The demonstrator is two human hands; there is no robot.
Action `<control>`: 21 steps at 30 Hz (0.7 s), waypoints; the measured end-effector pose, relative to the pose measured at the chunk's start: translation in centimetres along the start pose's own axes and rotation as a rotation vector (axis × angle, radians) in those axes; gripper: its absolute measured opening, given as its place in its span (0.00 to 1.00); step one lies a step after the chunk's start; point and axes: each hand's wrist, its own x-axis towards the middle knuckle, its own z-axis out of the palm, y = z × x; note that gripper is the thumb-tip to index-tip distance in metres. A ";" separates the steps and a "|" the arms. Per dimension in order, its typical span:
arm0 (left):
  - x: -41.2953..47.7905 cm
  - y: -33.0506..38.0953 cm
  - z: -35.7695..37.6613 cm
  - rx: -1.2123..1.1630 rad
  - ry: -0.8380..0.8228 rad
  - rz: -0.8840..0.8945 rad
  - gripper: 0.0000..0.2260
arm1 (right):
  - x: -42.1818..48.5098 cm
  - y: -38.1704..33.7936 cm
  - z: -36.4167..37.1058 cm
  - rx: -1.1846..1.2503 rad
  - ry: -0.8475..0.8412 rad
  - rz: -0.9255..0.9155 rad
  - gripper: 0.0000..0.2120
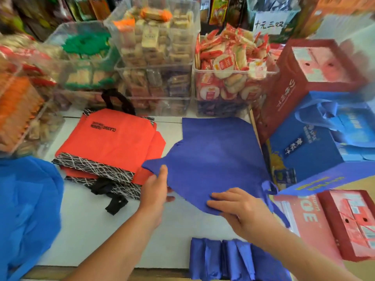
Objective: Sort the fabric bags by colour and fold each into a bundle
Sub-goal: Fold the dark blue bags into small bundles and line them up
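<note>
Blue bag [215,155] in left hand [156,191], right hand [239,207]

Left hand [155,189], right hand [235,205] hold blue bag [213,155]

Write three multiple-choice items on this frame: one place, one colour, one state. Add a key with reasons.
1. Where do the orange bags lie relative to the blue bag?
A) to its left
B) to its right
C) on top of it

2. The orange bags' handles are:
A) white
B) black
C) yellow

3. The left hand:
A) hangs idle, holding nothing
B) lifts an orange bag
C) pinches the blue bag's edge

Key:
1 A, the orange stack sits left of the spread blue bag.
2 B, black straps show at both ends of the stack.
3 C, the thumb lies on the fabric corner with fingers beneath.
</note>
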 end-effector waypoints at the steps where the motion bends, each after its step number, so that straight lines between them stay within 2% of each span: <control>1: 0.4 0.0 -1.3 -0.020 0.031 0.010 0.09 | -1.3 0.0 -0.6 0.024 -0.058 -0.029 0.15; 4: 1.2 -1.3 -4.1 0.080 0.015 -0.061 0.06 | -4.7 0.2 -2.0 0.111 -0.116 0.045 0.17; 7: 1.2 -2.6 -5.1 0.054 0.079 -0.067 0.05 | -5.0 1.3 -2.4 0.047 -0.096 0.089 0.15; 9: 0.1 -1.8 -5.7 -0.002 0.119 -0.003 0.06 | -4.0 1.8 -2.8 -0.089 -0.088 0.020 0.13; 12: -2.7 -0.1 -7.5 -0.011 0.083 0.187 0.10 | -2.1 2.3 -3.9 -0.349 -0.038 -0.141 0.12; 14: -4.7 0.3 -8.9 -0.015 0.107 0.273 0.11 | -0.7 2.5 -4.2 -0.415 -0.012 -0.100 0.15; 16: -6.0 -0.5 -9.9 0.037 0.177 0.265 0.08 | 0.9 2.5 -3.3 -0.221 -0.020 0.171 0.19; 18: -6.8 -2.6 -10.3 0.063 0.222 0.175 0.05 | 2.2 2.1 -1.8 0.226 -0.076 0.563 0.28; 19: -7.1 -3.8 -10.2 0.050 0.223 0.106 0.06 | 2.7 1.6 -1.0 0.420 -0.008 0.728 0.29; 21: -7.5 -6.4 -8.9 0.031 0.177 -0.086 0.12 | 3.4 0.2 0.6 0.541 0.159 0.881 0.25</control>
